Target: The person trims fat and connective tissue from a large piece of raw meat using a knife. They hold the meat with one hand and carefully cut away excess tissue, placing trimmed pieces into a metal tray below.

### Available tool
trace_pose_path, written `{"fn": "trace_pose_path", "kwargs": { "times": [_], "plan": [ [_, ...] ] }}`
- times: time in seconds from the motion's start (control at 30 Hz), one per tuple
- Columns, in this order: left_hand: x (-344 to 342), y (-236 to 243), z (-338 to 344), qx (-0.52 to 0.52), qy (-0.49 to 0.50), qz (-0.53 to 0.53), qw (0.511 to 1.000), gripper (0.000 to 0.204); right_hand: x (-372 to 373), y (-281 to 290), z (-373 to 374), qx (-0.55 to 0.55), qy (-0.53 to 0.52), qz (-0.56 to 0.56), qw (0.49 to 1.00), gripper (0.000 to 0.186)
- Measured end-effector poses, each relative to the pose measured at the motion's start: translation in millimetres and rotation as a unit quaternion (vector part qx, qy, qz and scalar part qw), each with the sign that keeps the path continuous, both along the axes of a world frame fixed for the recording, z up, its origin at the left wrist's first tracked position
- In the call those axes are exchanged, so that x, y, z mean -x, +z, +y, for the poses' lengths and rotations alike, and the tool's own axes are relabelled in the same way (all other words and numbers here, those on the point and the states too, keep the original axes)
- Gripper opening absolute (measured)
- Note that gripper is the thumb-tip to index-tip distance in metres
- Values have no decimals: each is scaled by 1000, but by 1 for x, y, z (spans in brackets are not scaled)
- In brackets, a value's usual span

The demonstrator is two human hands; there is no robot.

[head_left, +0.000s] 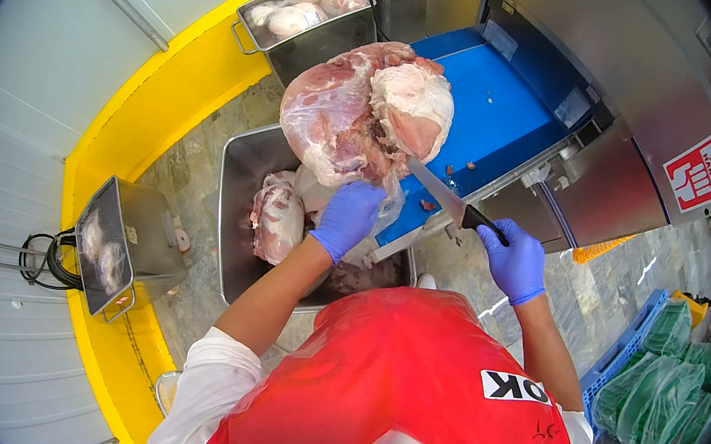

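Observation:
A large piece of raw meat (330, 115) with a pale fatty lobe lies over the left side of a blue conveyor belt (497, 115). My left hand (349, 219), in a purple glove, is closed at the meat's near lower end; its fingertips are partly hidden. Clear plastic film (390, 207) hangs beside that hand. My right hand (510, 261), also gloved, grips the black handle of a knife (439, 189). The blade points up and left, its tip touching or just inside the meat's near right edge. Small meat scraps (428, 205) lie on the belt.
Below the meat stands a metal bin (232, 198) holding another meat piece (276, 218). Further metal bins with wrapped meat stand at the far left (324, 45) and left (141, 231). A steel machine (609, 40) borders the belt; a blue crate (615, 351) is at right.

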State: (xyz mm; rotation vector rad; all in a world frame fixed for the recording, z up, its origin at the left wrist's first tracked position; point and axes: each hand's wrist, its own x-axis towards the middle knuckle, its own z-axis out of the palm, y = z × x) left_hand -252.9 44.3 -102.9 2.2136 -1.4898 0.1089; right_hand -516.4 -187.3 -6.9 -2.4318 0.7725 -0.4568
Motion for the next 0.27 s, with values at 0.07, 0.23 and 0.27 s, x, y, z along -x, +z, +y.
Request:
{"fn": "trace_pose_path", "kwargs": {
  "times": [0.07, 0.23, 0.27],
  "plan": [
    [5, -15, 2, 69, 64, 94, 991, 22, 0, 9, 3, 14, 8, 9, 1000, 30],
    [7, -5, -10, 77, 116, 496, 857, 40, 8, 20, 18, 45, 42, -8, 998, 33],
    [9, -5, -7, 80, 119, 499, 855, 40, 10, 21, 18, 45, 59, -1, 997, 39]
  ]
}}
